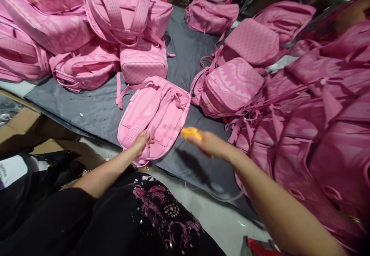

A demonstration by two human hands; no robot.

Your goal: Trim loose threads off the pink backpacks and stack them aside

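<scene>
A pink backpack (170,129) lies on the grey cloth in front of me, its shoulder straps facing up. My left hand (142,143) is closed on one of its straps (150,123), near the end closest to me. To the right of the bag, my right hand (212,144) is raised above the cloth and closed around a small yellow tool (191,133). Blur hides what kind of tool it is. Its tip points left toward the backpack without touching it.
Pink backpacks (115,13) are piled at the back left. More backpacks (234,86) crowd the right side of the grey cloth (95,109). Cardboard boxes (26,125) and a black bag with a white label (13,169) stand at the lower left.
</scene>
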